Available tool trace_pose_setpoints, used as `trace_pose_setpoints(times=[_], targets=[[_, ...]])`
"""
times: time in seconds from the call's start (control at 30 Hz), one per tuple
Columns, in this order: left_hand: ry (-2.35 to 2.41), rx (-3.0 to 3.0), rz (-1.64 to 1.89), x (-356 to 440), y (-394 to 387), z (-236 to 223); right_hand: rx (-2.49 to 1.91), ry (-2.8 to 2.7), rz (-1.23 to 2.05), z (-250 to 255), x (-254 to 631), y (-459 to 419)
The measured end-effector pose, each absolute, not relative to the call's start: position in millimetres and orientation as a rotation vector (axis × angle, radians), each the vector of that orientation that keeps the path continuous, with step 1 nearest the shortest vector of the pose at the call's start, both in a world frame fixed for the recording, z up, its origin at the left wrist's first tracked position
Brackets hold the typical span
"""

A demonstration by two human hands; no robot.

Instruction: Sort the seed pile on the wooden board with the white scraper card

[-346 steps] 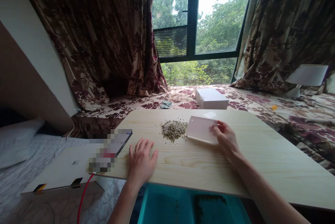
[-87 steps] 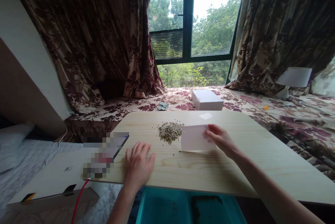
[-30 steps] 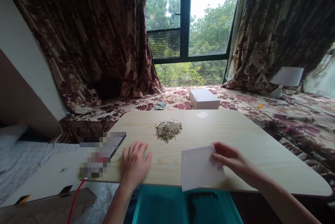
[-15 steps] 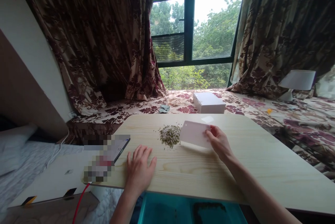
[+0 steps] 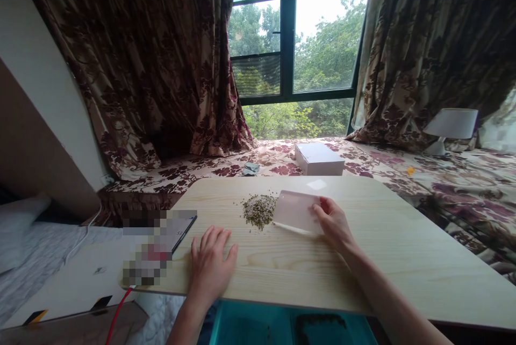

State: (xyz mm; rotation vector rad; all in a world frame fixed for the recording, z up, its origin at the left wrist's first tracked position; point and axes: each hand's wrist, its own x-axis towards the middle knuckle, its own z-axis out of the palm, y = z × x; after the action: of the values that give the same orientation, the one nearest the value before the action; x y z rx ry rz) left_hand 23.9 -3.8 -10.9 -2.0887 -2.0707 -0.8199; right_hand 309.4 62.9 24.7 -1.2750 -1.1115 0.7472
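A thin translucent plastic sheet (image 5: 297, 213), with rounded corners, is pinched between the thumb and fingers of my right hand (image 5: 332, 221). It tilts over the wooden table (image 5: 282, 275), its left edge at the right side of a heap of small greenish-brown grains (image 5: 258, 210). Loose grains are scattered around the heap. Flat on the tabletop, nearer to me and left of the heap, rests my left hand (image 5: 213, 261) with its fingers apart, holding nothing.
A device (image 5: 183, 235), partly blurred out, lies at the table's left edge with a red cable (image 5: 117, 315). Below the front edge is a teal divided tray (image 5: 250, 326) with dark matter in one compartment. Behind stand a white box (image 5: 320, 160) and a lamp (image 5: 453, 123).
The plastic sheet in my right hand has tipped slightly flatter beside the heap. My left hand stays on the table. The whole view has shifted a little.
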Motion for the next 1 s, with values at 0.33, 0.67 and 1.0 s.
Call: trace_pose_setpoints(times=[0.33,0.67,1.0], targets=[[-2.143,-2.109,-0.824,24.6,-2.2,-6.7,-1.297,-1.092,0.769,24.7,311.0,63.5],[-2.151,-2.214,-0.665,12.4,5.6,2.1,-1.253,-1.032,0.738,28.8,308.9,59.1],[-2.183,-2.140,-0.637,19.4,0.1,-3.1,-1.246,-1.080,0.740,28.5,305.7,56.6]])
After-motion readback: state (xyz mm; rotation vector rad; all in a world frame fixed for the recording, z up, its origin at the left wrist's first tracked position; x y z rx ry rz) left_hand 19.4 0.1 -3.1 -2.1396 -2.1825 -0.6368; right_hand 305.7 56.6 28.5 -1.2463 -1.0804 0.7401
